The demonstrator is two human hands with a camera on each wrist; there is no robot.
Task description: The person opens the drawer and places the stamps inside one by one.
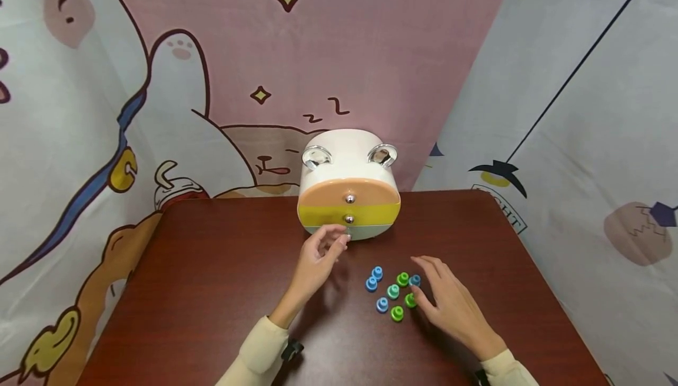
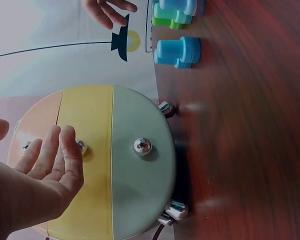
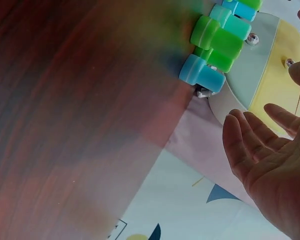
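Observation:
A small white drawer cabinet (image 1: 344, 156) stands at the back of the table, with an orange drawer (image 1: 323, 192), a yellow drawer (image 1: 318, 215) and a grey-green drawer (image 2: 135, 190), each with a silver knob. Just in front of it, my left hand (image 1: 315, 262) hovers with loosely bent fingers and holds nothing. Several small stepped plastic pegs lie in a cluster on the table: blue (image 1: 371, 283), green (image 1: 397, 313) and teal (image 1: 393, 291). My right hand (image 1: 450, 300) is at the cluster's right side, fingers spread and relaxed, its thumb beside a green peg (image 1: 410, 300). It grips nothing.
The dark red-brown wooden table (image 1: 212, 292) carries the cabinet and pegs. Behind it hangs a printed cloth (image 1: 371, 50) with cartoon animals. Two silver rings (image 1: 382, 155) stick up from the cabinet's top, and short silver feet (image 2: 176, 210) support it.

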